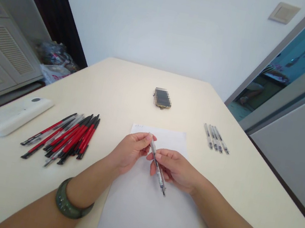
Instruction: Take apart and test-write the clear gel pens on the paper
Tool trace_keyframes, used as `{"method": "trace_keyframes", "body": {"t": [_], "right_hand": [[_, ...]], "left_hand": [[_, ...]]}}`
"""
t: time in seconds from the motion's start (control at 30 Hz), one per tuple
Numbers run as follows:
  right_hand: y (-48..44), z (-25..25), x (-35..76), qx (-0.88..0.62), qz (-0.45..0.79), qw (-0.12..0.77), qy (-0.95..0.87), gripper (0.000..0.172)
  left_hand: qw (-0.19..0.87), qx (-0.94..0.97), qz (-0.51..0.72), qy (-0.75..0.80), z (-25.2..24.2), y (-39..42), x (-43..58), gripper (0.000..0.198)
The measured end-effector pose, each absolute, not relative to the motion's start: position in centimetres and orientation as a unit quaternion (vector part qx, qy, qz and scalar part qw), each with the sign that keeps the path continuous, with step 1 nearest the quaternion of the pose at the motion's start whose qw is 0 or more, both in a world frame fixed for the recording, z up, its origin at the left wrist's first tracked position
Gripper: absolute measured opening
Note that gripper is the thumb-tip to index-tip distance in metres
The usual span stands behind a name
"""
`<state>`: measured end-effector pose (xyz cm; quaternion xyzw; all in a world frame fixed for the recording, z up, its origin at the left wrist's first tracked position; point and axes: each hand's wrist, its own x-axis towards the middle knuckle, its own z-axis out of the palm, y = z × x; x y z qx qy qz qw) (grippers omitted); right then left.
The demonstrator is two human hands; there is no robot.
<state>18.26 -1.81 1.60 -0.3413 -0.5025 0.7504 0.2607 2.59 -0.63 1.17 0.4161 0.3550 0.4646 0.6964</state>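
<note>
Over a sheet of white paper, both hands are on one clear gel pen. My left hand pinches the pen's far end, and my right hand grips its barrel from the right side. The pen slants, its other end pointing down toward me. Short ink strokes run along the paper's near edge, with a little faint writing at its far left corner. Left of the paper lies a pile of red and black pens, with some clear pens mixed in. Several clear pens lie side by side on the right.
A dark, blurred-out rectangular object lies at mid-table. The long white device is by the table's left edge. Beyond the cream table stands a wall with a light switch. A doorway opens at right; bags lie on the left floor.
</note>
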Motion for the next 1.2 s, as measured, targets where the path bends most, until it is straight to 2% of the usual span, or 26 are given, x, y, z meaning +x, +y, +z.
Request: {"method": "trace_keyframes", "body": {"t": [0.37, 0.57, 0.87, 1.2], "right_hand": [[-1.83, 1.51, 18.17, -0.331, 0.747, 0.265, -0.512, 0.022], [-1.72, 1.13, 18.43, -0.363, 0.729, 0.263, -0.517, 0.019], [-1.68, 1.29, 18.22, -0.371, 0.716, 0.271, -0.526, 0.011], [-1.91, 1.37, 18.35, -0.375, 0.700, 0.250, -0.554, 0.010]], "left_hand": [[0.689, 0.426, 0.462, 0.362, 1.21, -0.64, 2.56, 0.023], [0.656, 0.419, 0.487, 0.396, 1.03, -0.44, 2.53, 0.020], [0.663, 0.418, 0.484, 0.390, 1.35, -0.50, 2.52, 0.020], [0.626, 0.383, 0.555, 0.392, 1.66, -0.01, 1.92, 0.026]]}}
